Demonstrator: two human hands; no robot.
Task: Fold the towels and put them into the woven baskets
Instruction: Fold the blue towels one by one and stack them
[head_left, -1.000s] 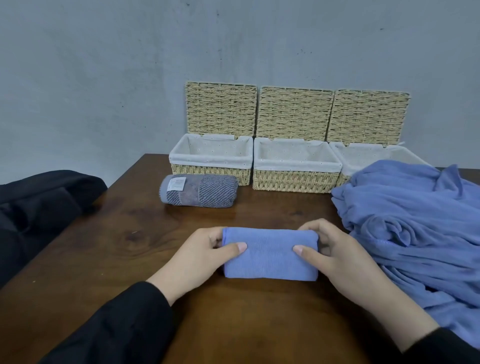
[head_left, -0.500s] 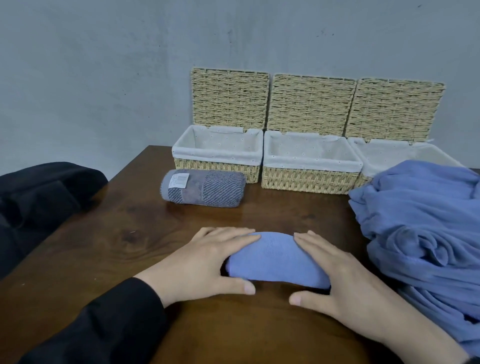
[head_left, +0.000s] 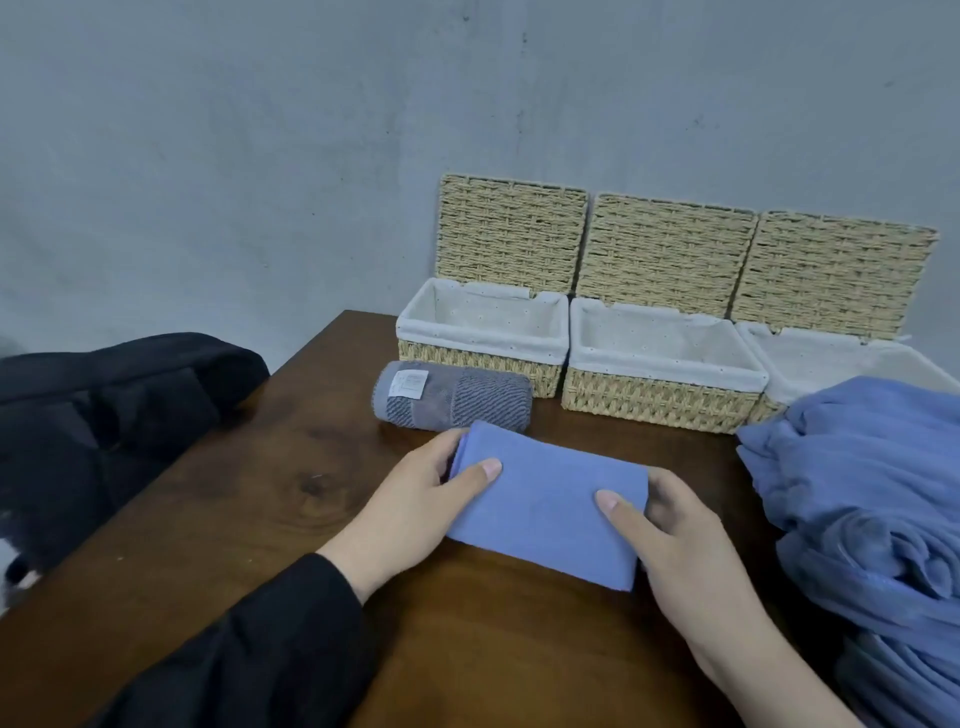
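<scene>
Item in hand: one folded blue towel (head_left: 545, 504), a thick, soft-napped rectangle lying slightly askew on the near middle of the dark wood-grain surface (head_left: 249, 499). We note the left hand (head_left: 415, 512) pinching its left end, thumb on top and fingers tucked behind, and the right hand (head_left: 680, 535) pinching its right end the same way; both grips are clamped on the cloth. We judge the fold finished and the carry to a basket due next. To do it well, we would keep both ends squeezed so the layers do not slip, lift it level, and lower it flat into a liner without snagging the rim. Far side, against the grey wall: three woven baskets, left (head_left: 483, 358), middle (head_left: 660, 400) and right (head_left: 779, 374), of pale coarse straw weave with white dotted fabric liners and flat woven lids propped upright behind; no towel shows inside them. Just in front of the left basket: a rolled grey towel (head_left: 457, 397), rib-striped, with a white label. Right: a heap of blue cloth (head_left: 872, 493), loose and rumpled, partly covering the right basket. Left: a dark padded garment (head_left: 104, 410).
</scene>
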